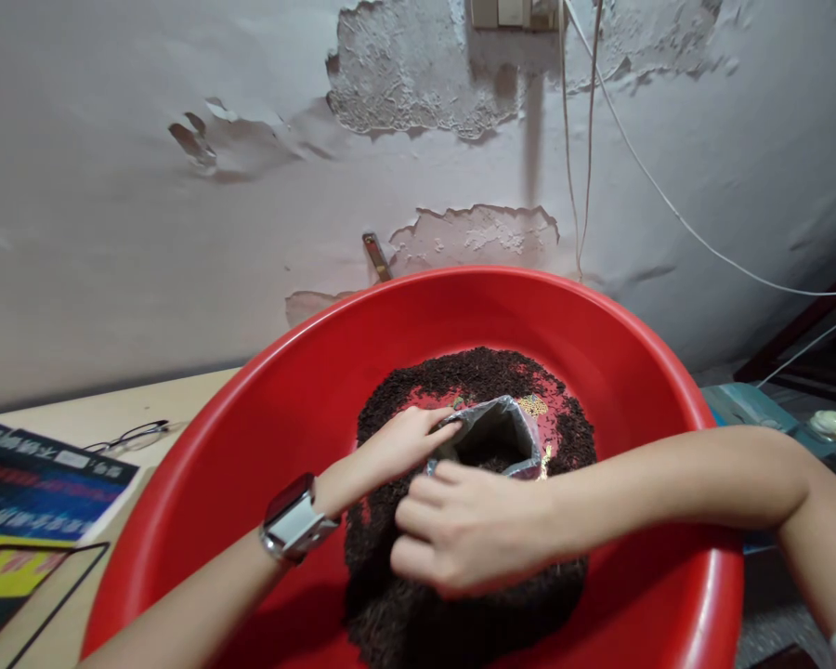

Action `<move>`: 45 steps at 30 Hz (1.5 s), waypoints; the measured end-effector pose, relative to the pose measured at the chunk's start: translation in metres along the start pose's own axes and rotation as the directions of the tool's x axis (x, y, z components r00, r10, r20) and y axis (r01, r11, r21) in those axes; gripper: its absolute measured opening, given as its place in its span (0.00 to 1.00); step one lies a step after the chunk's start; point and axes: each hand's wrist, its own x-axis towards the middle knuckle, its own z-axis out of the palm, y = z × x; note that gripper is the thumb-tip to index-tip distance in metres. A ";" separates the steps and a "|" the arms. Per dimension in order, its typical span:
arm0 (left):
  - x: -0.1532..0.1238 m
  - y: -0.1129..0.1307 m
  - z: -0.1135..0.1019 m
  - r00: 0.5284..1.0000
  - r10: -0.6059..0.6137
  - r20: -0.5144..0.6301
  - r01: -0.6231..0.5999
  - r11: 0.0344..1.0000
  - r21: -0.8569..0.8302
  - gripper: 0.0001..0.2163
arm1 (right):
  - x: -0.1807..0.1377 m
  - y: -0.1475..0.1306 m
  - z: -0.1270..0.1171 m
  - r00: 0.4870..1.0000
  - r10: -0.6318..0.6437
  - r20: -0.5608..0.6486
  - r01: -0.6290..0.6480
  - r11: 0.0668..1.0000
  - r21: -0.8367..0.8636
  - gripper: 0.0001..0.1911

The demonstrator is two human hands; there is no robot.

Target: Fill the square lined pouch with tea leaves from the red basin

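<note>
A foil-lined bag stands with its mouth open inside a large red basin; some dark material shows within it. My left hand, with a watch on the wrist, pinches the bag's left rim between thumb and fingers. In front of the bag's near side is my right hand, its fingers curled and slightly blurred; what they hold, if anything, is hidden. Around the bag, dark brown loose flakes, like tea leaves or soil, cover the basin's floor. Gold markings show on the red bottom.
The basin's far rim is close to a peeling wall. White cables hang at the right. On the light table at left lie a printed sheet and dark-framed glasses. A blue-green surface is beyond the basin's right side.
</note>
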 end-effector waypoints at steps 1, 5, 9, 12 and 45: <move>-0.002 0.002 -0.002 1.000 0.001 0.008 -0.001 1.000 -0.001 0.17 | -0.002 -0.007 0.004 0.997 -0.071 0.024 0.069 0.996 0.064 0.11; -0.004 0.005 -0.005 0.999 -0.007 0.039 0.006 1.000 0.020 0.17 | -0.015 -0.024 0.037 0.940 -0.258 0.224 0.210 0.954 0.216 0.19; -0.003 0.002 -0.004 0.999 -0.008 0.037 0.006 0.999 0.036 0.18 | -0.031 -0.023 0.079 0.831 -0.259 0.492 0.129 0.950 0.283 0.34; -0.002 -0.002 -0.002 1.000 -0.002 0.030 0.001 0.999 0.053 0.19 | -0.036 -0.021 0.097 0.797 -0.252 0.549 0.055 0.936 0.349 0.35; -0.001 -0.003 -0.001 0.999 0.020 0.030 -0.023 0.995 0.101 0.19 | -0.036 -0.027 0.104 0.591 -0.033 0.806 -0.657 0.561 0.504 0.45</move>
